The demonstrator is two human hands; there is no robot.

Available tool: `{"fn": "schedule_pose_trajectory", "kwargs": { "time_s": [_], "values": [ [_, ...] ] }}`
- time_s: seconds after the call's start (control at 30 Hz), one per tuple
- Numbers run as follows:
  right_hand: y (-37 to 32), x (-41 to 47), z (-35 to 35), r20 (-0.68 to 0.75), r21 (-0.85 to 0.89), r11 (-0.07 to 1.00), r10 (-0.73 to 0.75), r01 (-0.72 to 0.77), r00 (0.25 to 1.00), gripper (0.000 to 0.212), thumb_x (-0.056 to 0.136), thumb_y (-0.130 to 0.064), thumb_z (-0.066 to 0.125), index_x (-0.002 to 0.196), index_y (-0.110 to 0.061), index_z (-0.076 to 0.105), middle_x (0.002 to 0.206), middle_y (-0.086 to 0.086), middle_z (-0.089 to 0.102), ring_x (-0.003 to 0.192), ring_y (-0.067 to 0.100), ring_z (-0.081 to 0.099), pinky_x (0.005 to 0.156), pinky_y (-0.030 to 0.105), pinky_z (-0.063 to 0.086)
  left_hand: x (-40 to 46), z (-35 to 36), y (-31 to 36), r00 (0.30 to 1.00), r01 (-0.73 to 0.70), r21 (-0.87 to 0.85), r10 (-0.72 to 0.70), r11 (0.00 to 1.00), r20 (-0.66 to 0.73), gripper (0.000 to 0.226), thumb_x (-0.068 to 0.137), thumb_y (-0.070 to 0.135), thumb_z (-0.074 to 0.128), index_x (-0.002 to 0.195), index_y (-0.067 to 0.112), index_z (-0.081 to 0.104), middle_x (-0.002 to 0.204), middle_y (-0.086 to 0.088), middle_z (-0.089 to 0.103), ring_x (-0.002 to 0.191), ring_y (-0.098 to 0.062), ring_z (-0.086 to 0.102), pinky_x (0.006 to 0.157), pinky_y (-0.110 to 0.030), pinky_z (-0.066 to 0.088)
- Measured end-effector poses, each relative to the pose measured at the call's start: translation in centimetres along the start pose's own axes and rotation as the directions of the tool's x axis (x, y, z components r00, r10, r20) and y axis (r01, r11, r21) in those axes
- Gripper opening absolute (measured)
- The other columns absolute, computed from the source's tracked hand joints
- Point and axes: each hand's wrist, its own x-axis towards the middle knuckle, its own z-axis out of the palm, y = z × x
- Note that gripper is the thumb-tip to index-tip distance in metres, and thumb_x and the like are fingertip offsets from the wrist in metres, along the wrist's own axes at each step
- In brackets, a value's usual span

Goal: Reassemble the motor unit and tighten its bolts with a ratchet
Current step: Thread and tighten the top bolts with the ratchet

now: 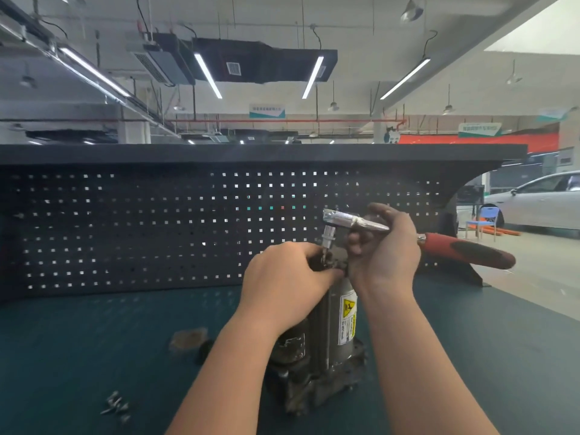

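Our right hand (pixel 384 246) curls around the ratchet (pixel 357 222); left hand (pixel 284 282) fingers grip the top of the motor unit (pixel 340 321), beside the socket. Uneven force may slip the socket off.

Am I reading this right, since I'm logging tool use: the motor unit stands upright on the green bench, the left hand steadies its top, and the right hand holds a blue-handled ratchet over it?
Not quite: the head view shows the ratchet has a red handle, not blue. The rest holds: the motor unit stands upright on the green bench, the left hand steadies its top, and the right hand holds the ratchet over it.
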Motion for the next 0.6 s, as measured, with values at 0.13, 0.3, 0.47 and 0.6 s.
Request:
{"fn": "schedule_pose_trajectory", "kwargs": {
  "time_s": [0.13,0.3,0.47,0.6],
  "values": [
    [-0.4,0.5,-0.4,-0.032,0.054,0.998,-0.013,0.015,0.999,0.019,0.089,-0.007,0.041,0.078,-0.008,0.057,0.048,-0.002,0.049,0.033,0.011,0.041,0.035,0.015,0.027,-0.1,-0.6,-0.1,0.993,0.04,-0.13,-0.026,0.991,0.112,0.023,0.072,0.061,0.062,0.095,0.057,0.064,0.083,0.036,0.066,0.084,0.009,0.061,0.077,-0.022,0.052],
    [-0.7,0.5,-0.4,-0.047,0.017,1.0,-0.013,0.014,0.999,0.018,0.086,-0.007,0.044,0.075,-0.008,0.058,0.059,0.004,0.046,0.033,0.013,0.041,0.036,0.017,0.026,-0.1,-1.2,0.2,0.985,0.124,-0.255,-0.088,0.959,0.148,0.041,0.073,0.041,0.033,0.087,0.047,0.071,0.086,0.001,0.074,0.088,-0.016,0.066,0.085,-0.04,0.053],
    [-0.6,0.5,-0.5,0.027,-0.139,0.978,-0.154,0.156,0.988,0.022,0.087,-0.006,0.043,0.072,-0.013,0.058,0.059,0.001,0.048,0.034,0.018,0.046,0.036,0.018,0.028,0.1,-1.1,0.7,0.987,0.138,-0.156,-0.122,0.978,0.107,0.042,0.083,0.035,0.031,0.083,0.028,0.073,0.088,-0.009,0.072,0.089,-0.027,0.065,0.081,-0.045,0.054],
    [-0.6,0.4,-0.6,0.155,-0.27,0.92,-0.25,0.285,0.956,0.018,0.08,-0.013,0.044,0.069,-0.017,0.058,0.055,-0.003,0.05,0.035,0.021,0.049,0.037,0.018,0.03,0.5,-0.9,1.2,0.997,0.074,0.043,-0.076,0.996,0.035,0.037,0.093,0.023,0.035,0.08,0.018,0.069,0.05,0.004,0.054,0.062,-0.018,0.057,0.07,-0.032,0.039]
  ]
}}
